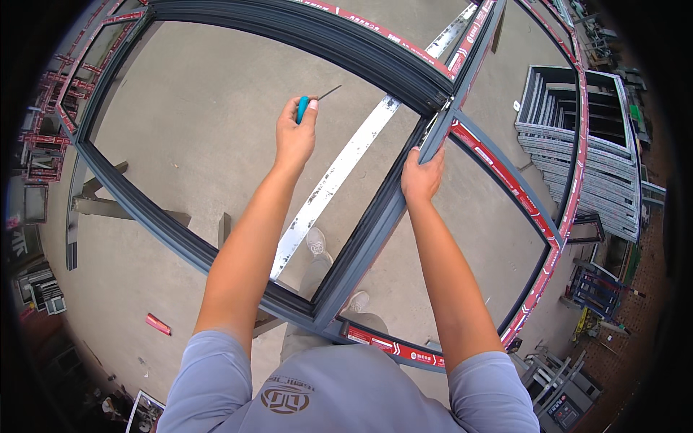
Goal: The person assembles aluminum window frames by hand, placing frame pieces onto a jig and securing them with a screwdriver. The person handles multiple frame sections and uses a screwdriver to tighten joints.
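Observation:
My left hand (296, 133) is closed around the teal handle of a screwdriver (302, 110). Its thin dark shaft points up and to the right, over the opening of a large grey window frame (332, 299). My right hand (424, 173) grips the frame's dividing bar, just below the joint with the far rail. A slim metal strip (433, 124) lies in the bar's channel beside that hand. The fingers on the bar's far side are partly hidden. Red and white protective film (505, 177) covers several of the frame's faces.
Beneath the frame runs a white, paint-worn support beam (339, 173). Grey wooden-looking supports (115, 208) stand at the left. Stacked window frames (577, 151) lie at the right, with a blue rack (598, 291) nearer. A red packet (158, 324) rests on the concrete floor.

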### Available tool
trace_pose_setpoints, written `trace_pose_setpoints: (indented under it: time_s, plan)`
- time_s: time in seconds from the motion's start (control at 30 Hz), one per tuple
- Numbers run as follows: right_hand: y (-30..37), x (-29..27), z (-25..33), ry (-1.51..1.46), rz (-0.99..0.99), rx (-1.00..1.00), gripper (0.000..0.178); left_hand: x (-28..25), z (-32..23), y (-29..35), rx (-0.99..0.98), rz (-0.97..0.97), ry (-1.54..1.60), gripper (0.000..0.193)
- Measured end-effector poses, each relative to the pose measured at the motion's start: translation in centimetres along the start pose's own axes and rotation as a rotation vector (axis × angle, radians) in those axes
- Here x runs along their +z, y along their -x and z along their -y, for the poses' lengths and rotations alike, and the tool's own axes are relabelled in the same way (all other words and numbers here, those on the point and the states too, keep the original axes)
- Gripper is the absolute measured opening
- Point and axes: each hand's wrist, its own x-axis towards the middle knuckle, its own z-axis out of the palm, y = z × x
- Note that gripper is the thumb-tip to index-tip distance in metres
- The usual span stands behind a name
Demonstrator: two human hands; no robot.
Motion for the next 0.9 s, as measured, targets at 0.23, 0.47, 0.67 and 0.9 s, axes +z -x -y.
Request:
trace_pose_setpoints:
  time_s: [0.23, 0.47, 0.67, 0.9]
  plan:
    - [5.3, -3.0, -3.2, 0.052, 0.036, -0.321, 0.077, -9.9, -7.2, 20.3, -0.071, 0.211, 0.066, 0.037]
    - [25.1, -22.0, -15.1, -0.799, 1.104, -0.552, 0.073, -6.7, -4.8, 45.6, -0.17, 0.333, 0.123, 0.033]
    - [31.9, -32.9, -22.3, -0.556, 1.153, -0.741, 0.064, 1.1, -1.4, 61.2, -0.413, 0.324, 0.217, 0.03]
    - [35.9, -33.7, -23.8, -0.513, 1.165, -0.897, 0.039, -3.1, -2.4, 69.2, -0.188, 0.262, -0.014, 0.05]
